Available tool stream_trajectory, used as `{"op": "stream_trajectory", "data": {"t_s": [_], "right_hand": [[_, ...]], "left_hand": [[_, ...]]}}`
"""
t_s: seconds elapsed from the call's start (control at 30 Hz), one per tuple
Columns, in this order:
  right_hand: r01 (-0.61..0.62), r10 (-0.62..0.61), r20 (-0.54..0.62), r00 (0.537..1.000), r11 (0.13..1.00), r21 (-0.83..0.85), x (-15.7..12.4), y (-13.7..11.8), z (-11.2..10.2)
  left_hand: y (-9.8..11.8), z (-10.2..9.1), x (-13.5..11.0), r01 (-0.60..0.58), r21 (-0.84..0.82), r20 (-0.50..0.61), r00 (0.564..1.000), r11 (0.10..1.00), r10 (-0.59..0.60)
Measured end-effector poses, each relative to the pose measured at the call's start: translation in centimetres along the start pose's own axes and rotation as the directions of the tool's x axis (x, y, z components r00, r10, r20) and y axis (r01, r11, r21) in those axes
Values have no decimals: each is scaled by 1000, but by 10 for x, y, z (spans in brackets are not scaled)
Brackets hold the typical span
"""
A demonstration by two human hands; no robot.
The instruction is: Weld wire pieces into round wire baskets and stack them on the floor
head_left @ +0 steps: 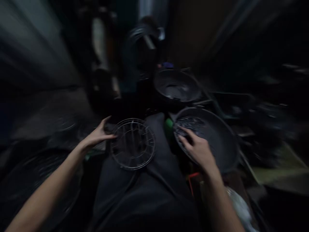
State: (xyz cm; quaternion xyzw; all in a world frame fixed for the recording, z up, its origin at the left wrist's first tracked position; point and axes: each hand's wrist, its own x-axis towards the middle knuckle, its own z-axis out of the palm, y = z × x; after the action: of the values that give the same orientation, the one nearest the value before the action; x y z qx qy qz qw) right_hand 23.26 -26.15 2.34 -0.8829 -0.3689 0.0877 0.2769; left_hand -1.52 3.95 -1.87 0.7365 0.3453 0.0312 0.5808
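Observation:
A round wire frame (132,167), ringed and crossed by thin metal wires, rests on the dark cloth over my lap. My left hand (98,134) is at its left edge, thumb tip at the rim and index finger spread away; I cannot tell how firmly it touches. My right hand (199,146) reaches over a wide dark pan (222,141) on the right. Its thumb and index tips are slightly apart at a heap of small dark shiny pieces (191,123). Blur and dim light hide whether any piece is between them.
Behind the pan stands a second round basin (177,85) with something shiny in it. A green object (169,124) sits left of the pan, a red-edged item (193,175) below it. At lower left is a large dark container (53,174). A pale plastic bag (238,206) lies lower right.

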Motion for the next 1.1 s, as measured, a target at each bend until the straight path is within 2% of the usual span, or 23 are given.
{"op": "stream_trajectory", "data": {"t_s": [0.1,0.2,0.3,0.4,0.5,0.57,0.63,0.73,0.87,0.97,1.03,1.1], "right_hand": [[-60,60,-33,998,998,-1,5,17,12],[-73,77,-50,996,995,66,5,15,35],[-28,49,-163,985,992,127,6,13,79],[38,-28,-271,962,999,32,-3,22,128],[65,-78,-188,979,995,-72,-23,30,154],[79,-80,-130,988,997,-9,-32,30,153],[49,-28,-121,992,984,169,-32,28,140],[0,30,-60,998,899,438,-16,20,114],[-44,-45,156,987,850,525,16,9,88],[-101,-75,323,943,863,495,33,7,82],[-103,-101,386,917,875,474,40,9,82],[-91,-121,409,905,882,463,45,12,83]], "left_hand": [[-7,-13,-11,-50,-37,-76,996,998,47],[1,-18,-12,-120,111,-167,976,987,137],[10,-18,-13,-181,276,-220,944,944,245],[11,-17,-13,-207,317,-223,932,926,285],[6,-14,-9,-185,259,-186,954,948,236],[0,-13,-6,-170,179,-159,967,969,199],[-5,-11,-2,-157,100,-135,976,982,170],[-11,-5,5,-148,14,-97,984,989,149],[-12,4,13,-144,4,-66,987,990,144],[-5,7,16,-158,83,-28,987,984,160],[4,6,16,-152,239,20,988,959,151],[14,3,17,-168,452,74,986,876,150]]}}
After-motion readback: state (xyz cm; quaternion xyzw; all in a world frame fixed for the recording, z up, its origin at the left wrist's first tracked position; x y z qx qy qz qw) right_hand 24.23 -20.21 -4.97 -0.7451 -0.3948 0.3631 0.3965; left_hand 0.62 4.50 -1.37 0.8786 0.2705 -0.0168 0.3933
